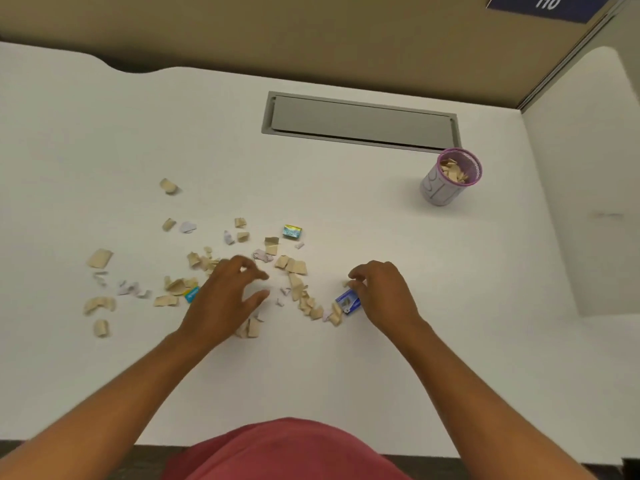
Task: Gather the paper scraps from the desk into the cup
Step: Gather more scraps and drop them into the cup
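Dozens of torn tan and white paper scraps (298, 271) lie across the white table (346, 358). My left hand (225, 296) hovers over them, fingers loosely spread, hiding some. My right hand (384, 292) pinches something by a small blue box (347, 301); what, I cannot tell. Well apart stands the pink mesh cup (446, 181), partly filled.

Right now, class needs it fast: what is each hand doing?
Left hand: open, fingers loosely curved over the paper scraps, holding nothing visible.
Right hand: fingertips pinch a tan scrap beside the blue box.
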